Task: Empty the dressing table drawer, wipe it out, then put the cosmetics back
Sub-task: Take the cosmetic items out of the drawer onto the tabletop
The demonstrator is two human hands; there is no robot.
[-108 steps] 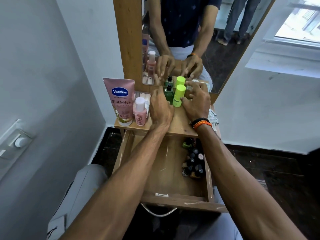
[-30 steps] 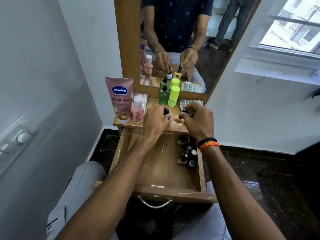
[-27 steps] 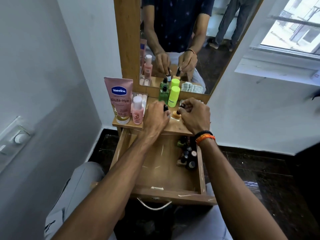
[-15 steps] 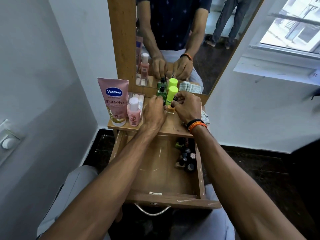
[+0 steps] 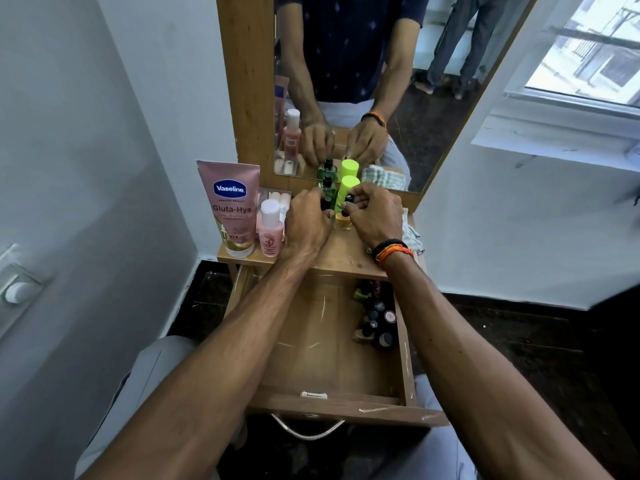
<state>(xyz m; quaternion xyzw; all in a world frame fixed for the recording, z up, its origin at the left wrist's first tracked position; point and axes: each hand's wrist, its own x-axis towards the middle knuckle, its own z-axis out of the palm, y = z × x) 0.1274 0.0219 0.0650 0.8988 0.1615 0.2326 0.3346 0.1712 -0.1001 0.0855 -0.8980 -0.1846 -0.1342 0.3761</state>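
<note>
Scuffed matt wooden drawer [image 5: 332, 344] with shiny metal handle [image 5: 307, 432]; glossy plastic tube [image 5: 230, 206]; woven checked cloth [image 5: 410, 233].

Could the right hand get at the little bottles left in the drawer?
Probably yes. The drawer stands pulled open with nothing covering the little bottles along its right side. The right hand is busy on the tabletop, though, pinching a small amber bottle.
</note>
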